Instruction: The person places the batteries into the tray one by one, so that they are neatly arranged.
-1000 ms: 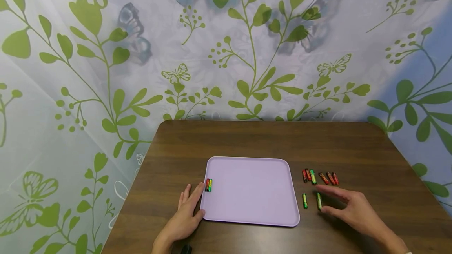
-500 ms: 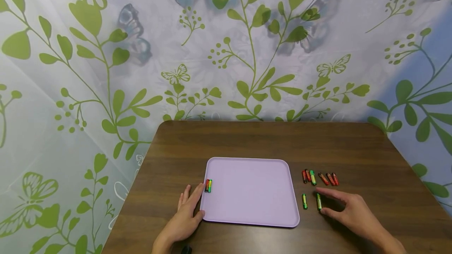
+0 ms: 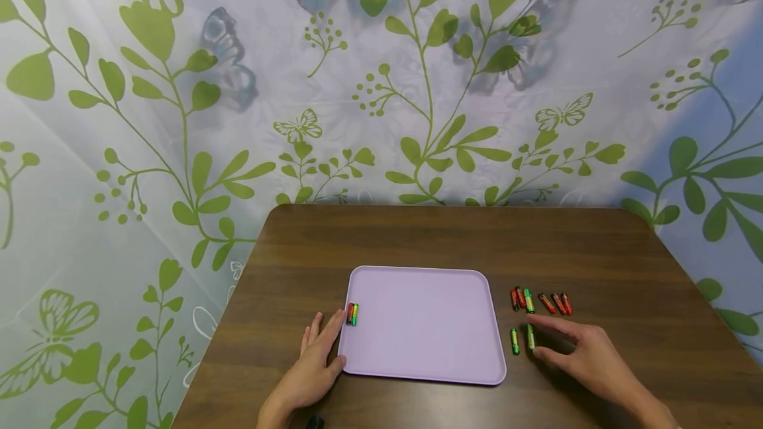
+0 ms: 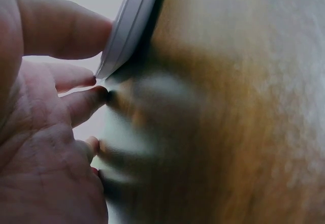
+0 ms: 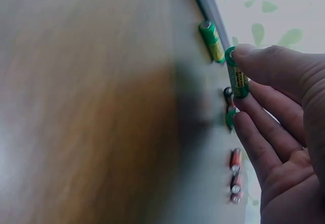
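**Right hand (image 3: pixel 587 355) pinching a green battery (image 3: pixel 530 337), left hand (image 3: pixel 312 364) at the tray (image 3: pixel 424 326)**

We see the hands well apart, on either side of the tray, and read 12 o'clock as the far side in the head view. The right hand grips the green battery by its two ends, thumb on one and a finger on the other; we cannot tell whether the battery touches the bench (image 3: pixel 417 234). That forearm comes in from 4 o'clock, with thumb and forefinger pointing toward 10. The left hand has its fingers straight and spread, forefinger and thumb touching the tray's rim between 8 and 9 o'clock, its forearm entering from 7.

Around the pinched battery, we find a loose green battery (image 3: pixel 515 341) just beside it at 9 o'clock, lying between it and the tray, whose raised rim stands a little beyond. At 12 o'clock are two red-and-black batteries (image 3: pixel 520 296) with a yellow-green battery (image 3: pixel 528 301) at their right. Three red batteries (image 3: pixel 558 302) lie slanted between 1 and 2 o'clock.

Inside the tray, at its 9 o'clock edge, we see a red-and-black cell (image 3: pixel 350 314) and a green-and-yellow cell (image 3: pixel 355 314) side by side, near the left fingertips. A dark object (image 3: pixel 314 422), partly cut off, sits by the left wrist at 7 o'clock. Beyond the bench, at 12, hangs a cloth (image 3: pixel 369 131) printed with leaves and butterflies.
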Demonstrator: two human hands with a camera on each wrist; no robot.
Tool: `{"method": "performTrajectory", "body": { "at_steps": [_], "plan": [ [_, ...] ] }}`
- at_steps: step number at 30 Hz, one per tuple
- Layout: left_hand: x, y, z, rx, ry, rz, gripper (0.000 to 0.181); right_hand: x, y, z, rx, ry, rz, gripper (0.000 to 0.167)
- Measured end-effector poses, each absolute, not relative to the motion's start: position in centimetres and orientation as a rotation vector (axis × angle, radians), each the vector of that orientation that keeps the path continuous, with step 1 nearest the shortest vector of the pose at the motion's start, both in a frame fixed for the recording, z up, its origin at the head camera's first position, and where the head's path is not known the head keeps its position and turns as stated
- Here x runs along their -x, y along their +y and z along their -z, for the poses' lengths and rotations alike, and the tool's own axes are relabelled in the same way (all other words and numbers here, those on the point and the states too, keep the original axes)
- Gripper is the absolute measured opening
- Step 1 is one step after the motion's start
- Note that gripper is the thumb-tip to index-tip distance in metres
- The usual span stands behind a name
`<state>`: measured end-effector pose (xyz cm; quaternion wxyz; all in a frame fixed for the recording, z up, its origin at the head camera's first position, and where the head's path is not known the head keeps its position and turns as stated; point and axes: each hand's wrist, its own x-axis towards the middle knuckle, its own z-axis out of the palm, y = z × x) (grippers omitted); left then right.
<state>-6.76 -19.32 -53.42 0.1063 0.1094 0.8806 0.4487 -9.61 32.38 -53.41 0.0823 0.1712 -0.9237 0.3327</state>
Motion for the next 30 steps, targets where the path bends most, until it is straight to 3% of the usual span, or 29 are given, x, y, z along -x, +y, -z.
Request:
{"method": "performTrajectory", "body": {
  "at_steps": [30],
  "plan": [
    [6.7, -19.3, 53.5, -0.322, 2.595, -1.31, 0.081, 13.6, 23.3, 53.6, -0.782, -2.701, -1.175, 0.051]
  ]
}}
